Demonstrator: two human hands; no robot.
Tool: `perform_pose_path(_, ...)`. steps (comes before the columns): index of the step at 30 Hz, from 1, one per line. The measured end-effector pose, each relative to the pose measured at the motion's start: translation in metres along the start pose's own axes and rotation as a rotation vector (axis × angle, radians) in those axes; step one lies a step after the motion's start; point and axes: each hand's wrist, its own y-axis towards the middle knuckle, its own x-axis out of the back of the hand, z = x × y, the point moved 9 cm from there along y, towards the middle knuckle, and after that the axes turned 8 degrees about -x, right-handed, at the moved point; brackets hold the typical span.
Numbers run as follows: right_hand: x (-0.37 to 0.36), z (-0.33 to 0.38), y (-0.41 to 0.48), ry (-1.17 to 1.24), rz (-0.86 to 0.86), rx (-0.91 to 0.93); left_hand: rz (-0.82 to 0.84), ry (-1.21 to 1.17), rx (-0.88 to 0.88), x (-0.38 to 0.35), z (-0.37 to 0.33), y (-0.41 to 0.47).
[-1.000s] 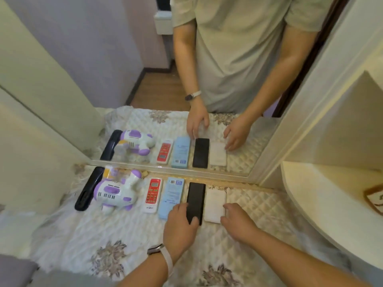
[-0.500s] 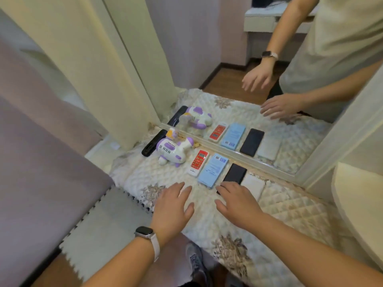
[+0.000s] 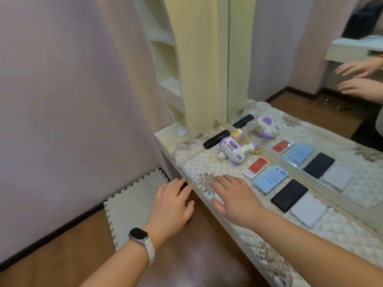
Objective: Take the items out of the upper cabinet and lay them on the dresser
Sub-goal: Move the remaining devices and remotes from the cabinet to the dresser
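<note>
Items point(image 3: 270, 179) lie in a row on the bench point(image 3: 342, 241), from twelve to three o'clock of my right grip point(image 3: 236, 197). It and my left grip point(image 3: 172, 206) are spread flat, holding nothing.

I see a cream cover point(image 3: 204, 162) across the middle of the frame, diamond-quilted with brownish floral motifs. On it, from centre toward lower right: a black remote point(image 3: 216, 139), a white toy plane point(image 3: 234, 151) with purple patches and black stripes, a red-and-white remote point(image 3: 256, 167), a pale blue packet point(image 3: 270, 178) with darker blue print, a black slab point(image 3: 289, 195), and a pale grey slab point(image 3: 308, 212). At lower left are a black-faced watch point(image 3: 138, 234) on a pale pink strap, a grey foam mat point(image 3: 130, 204) and a brown floor point(image 3: 51, 257). The wall point(image 3: 72, 100) at left is lilac.
</note>
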Motion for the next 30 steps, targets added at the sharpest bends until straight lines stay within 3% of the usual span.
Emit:
perform_pose_path(18,-0.035,0.457,-0.002,-0.021,-0.040,0.578,-0.273,0.110,0.374,0.148,0.247,-0.342)
perform_pose_path(30,-0.067,0.667,-0.010,0.068,-0.016,0.970,-0.314,0.206,0.769,0.214,0.327,-0.522)
